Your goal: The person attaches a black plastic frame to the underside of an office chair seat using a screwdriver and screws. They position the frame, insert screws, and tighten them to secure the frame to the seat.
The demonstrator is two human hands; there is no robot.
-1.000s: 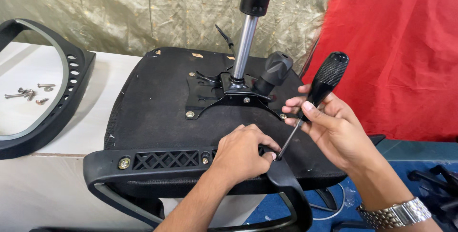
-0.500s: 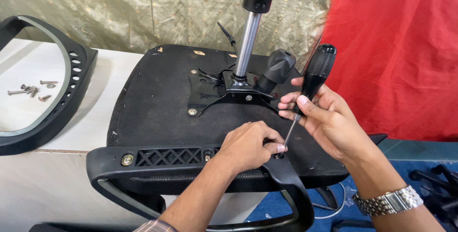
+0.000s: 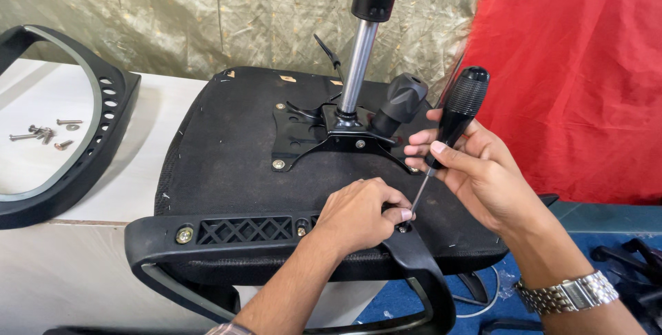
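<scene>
Black fabric covers the underside of the chair seat [image 3: 227,169], which lies upside down on the white counter [image 3: 83,266] with its metal mounting plate [image 3: 331,138] and gas-lift column [image 3: 358,66] pointing up. A black plastic armrest [image 3: 234,238] runs across the near edge of the seat, one bolt head showing near its left end.

The right hand [image 3: 476,169] is closed around the black handle of a screwdriver [image 3: 452,118], thumb laid across the grip, the tool tilted so its thin shaft slopes down and to the left. The tip meets the armrest bracket at a screw [image 3: 403,227], though the screw itself is mostly hidden by fingers, so its seating cannot be judged. The left hand [image 3: 358,214] rests curled on the armrest just beside that spot, fingertips pinched at the screwdriver tip, seemingly steadying it.

Off to the left, a second black armrest loop [image 3: 76,169] lies on the counter, with a small cluster of loose screws [image 3: 45,134] inside its curve. Red cloth [image 3: 572,80] hangs at the right.
</scene>
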